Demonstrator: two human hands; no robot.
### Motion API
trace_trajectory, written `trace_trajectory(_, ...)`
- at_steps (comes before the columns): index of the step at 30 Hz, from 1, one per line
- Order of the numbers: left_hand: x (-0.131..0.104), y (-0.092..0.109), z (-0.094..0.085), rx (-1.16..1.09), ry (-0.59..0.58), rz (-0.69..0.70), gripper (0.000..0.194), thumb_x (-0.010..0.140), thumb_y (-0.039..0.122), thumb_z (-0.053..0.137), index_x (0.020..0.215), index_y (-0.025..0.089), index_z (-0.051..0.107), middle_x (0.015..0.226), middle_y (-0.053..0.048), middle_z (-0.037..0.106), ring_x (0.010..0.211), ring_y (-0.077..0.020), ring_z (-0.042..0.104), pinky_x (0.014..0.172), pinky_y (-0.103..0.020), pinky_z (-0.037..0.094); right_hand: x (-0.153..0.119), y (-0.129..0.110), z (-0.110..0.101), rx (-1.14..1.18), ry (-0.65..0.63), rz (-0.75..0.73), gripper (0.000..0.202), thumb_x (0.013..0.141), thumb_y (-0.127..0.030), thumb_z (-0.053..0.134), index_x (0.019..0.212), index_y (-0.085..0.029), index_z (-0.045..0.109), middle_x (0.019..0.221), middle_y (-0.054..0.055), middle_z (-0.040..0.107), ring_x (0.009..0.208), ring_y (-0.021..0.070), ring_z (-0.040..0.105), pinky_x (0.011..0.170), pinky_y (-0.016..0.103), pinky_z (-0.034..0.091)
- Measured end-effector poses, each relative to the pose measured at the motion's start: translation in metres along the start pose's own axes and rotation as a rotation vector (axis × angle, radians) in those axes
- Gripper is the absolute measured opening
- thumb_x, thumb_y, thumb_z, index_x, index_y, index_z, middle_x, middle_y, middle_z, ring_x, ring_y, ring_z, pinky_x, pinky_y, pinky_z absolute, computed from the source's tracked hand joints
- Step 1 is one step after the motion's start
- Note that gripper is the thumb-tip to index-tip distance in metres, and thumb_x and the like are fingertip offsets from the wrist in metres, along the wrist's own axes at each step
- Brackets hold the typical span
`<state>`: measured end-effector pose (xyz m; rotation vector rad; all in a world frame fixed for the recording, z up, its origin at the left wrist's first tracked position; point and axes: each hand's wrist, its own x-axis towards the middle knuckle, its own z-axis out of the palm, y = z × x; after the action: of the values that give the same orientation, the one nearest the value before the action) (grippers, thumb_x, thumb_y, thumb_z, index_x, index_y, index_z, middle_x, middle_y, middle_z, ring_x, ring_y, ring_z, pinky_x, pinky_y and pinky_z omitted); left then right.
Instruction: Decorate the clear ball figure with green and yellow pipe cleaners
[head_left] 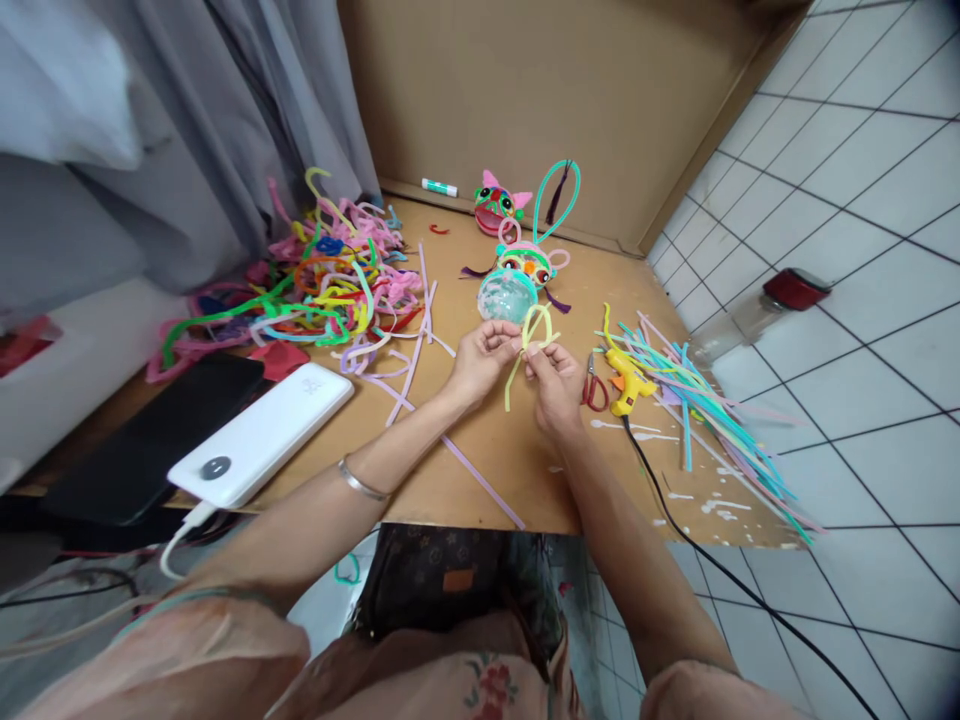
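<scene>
Between my two hands is a pale yellow pipe cleaner (pixel 538 322), bent into loops with one straight end hanging down. My left hand (pixel 486 362) pinches it from the left side with thumb and forefinger. On the other side, my right hand (pixel 556 382) grips it near the base of the loops. Just behind them stands a clear bowl-shaped piece with a teal rim (pixel 507 297). It adjoins a decorated animal face (pixel 529 262) with pink loops, purple tassels and a tall teal loop (pixel 557 195). A second animal head with pink ears (pixel 498 206) sits farther back.
A tangled heap of coloured pipe cleaners (pixel 330 280) lies left, near a white power bank (pixel 262 437) and a black phone (pixel 154 440). At right are red-handled scissors (pixel 595 390), a yellow glue gun (pixel 628 381) with a black cord, and straight pipe cleaners (pixel 712 410). Lilac strips (pixel 480 480) cross the table.
</scene>
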<state>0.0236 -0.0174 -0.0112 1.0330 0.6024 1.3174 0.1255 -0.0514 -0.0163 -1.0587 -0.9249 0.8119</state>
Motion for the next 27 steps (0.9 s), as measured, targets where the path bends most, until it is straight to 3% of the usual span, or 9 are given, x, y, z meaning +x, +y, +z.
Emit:
trace_trajectory(7, -0.005, -0.002, 0.004, 0.120, 0.032, 0.052, 0.032, 0.064, 0.043, 0.078, 0.068, 0.015, 0.063, 0.062, 0.001, 0.060, 0.058, -0.0096, 0.051, 0.063, -0.023, 0.043, -0.003, -0.004, 0.001, 0.057, -0.010, -0.019, 0.025, 0.069, -0.038, 0.070, 0.066, -0.020, 0.054, 0.057, -0.005, 0.050, 0.055, 0.0087, 0.040, 0.055, 0.023, 0.032)
trace_trajectory(12, -0.012, -0.003, 0.005, 0.262, 0.051, 0.107, 0.029, 0.074, 0.044, 0.071, 0.071, 0.015, 0.069, 0.065, 0.000, 0.063, 0.064, -0.0123, 0.054, 0.067, -0.024, 0.044, -0.003, -0.002, 0.002, 0.013, 0.019, -0.033, 0.026, 0.069, -0.040, 0.069, 0.065, -0.019, 0.053, 0.057, -0.006, 0.049, 0.056, 0.0086, 0.041, 0.055, 0.023, 0.033)
trace_trajectory(16, -0.018, -0.006, 0.009, 0.301, 0.040, 0.152, 0.024, 0.080, 0.039, 0.067, 0.077, 0.016, 0.073, 0.077, -0.004, 0.070, 0.079, -0.0162, 0.061, 0.079, -0.027, 0.047, -0.001, 0.000, 0.001, -0.019, 0.072, -0.060, 0.026, 0.070, -0.040, 0.067, 0.065, -0.019, 0.052, 0.058, -0.006, 0.050, 0.056, 0.0086, 0.042, 0.056, 0.023, 0.034)
trace_trajectory(20, -0.021, -0.011, 0.016, 0.191, 0.054, 0.137, 0.022, 0.076, 0.036, 0.071, 0.086, 0.018, 0.077, 0.094, -0.007, 0.073, 0.093, -0.0183, 0.063, 0.088, -0.029, 0.047, -0.001, 0.002, 0.002, -0.015, 0.121, -0.095, 0.022, 0.070, -0.038, 0.065, 0.066, -0.019, 0.054, 0.058, -0.005, 0.051, 0.057, 0.0090, 0.044, 0.058, 0.023, 0.038)
trace_trajectory(27, -0.014, -0.010, 0.016, -0.034, 0.159, 0.012, 0.032, 0.061, 0.041, 0.081, 0.076, 0.014, 0.074, 0.074, -0.004, 0.071, 0.066, -0.0111, 0.057, 0.070, -0.026, 0.049, -0.012, 0.001, 0.007, -0.095, 0.052, -0.169, 0.015, 0.080, -0.034, 0.059, 0.077, -0.020, 0.063, 0.071, -0.001, 0.063, 0.067, 0.0124, 0.055, 0.069, 0.026, 0.046)
